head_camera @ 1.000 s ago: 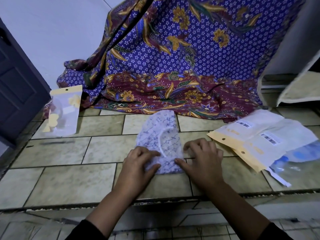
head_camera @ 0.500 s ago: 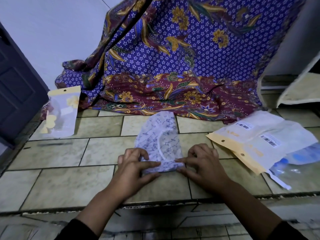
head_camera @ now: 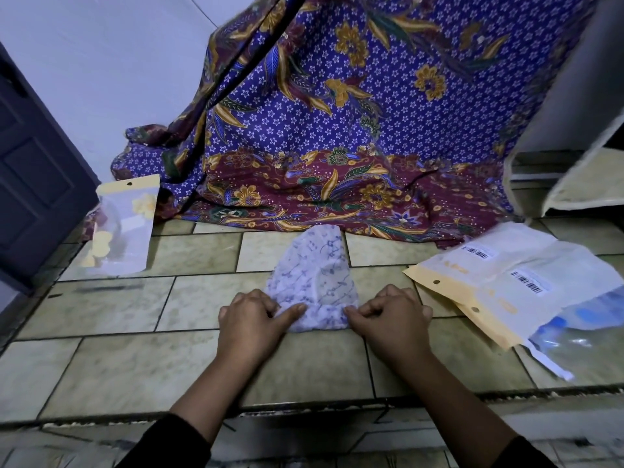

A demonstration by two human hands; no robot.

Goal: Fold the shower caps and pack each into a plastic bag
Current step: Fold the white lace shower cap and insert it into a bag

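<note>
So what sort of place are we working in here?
Likely a home rather than a workshop: the cap lies on a tiled floor, a batik cloth is draped behind it, and a dark panelled door stands at the left.

One cap (head_camera: 314, 282), perhaps four bags (head_camera: 506, 282).

A big batik cloth (head_camera: 337, 113), purple with small white flowers, gold blooms and a maroon border, hangs at the back and pools onto the tiled floor (head_camera: 101, 366). Left of the cloth runs a plain pale wall (head_camera: 101, 62), and further left stands a dark panelled door (head_camera: 33, 170). Right of the cloth rises a white upright surface (head_camera: 580, 89), with a pale, rough-edged slab (head_camera: 587, 184) tilted below it. In front of the cloth the tiles are greenish, marbled and dark-grouted, ending in a step edge. The light is dim and bluish.
</note>
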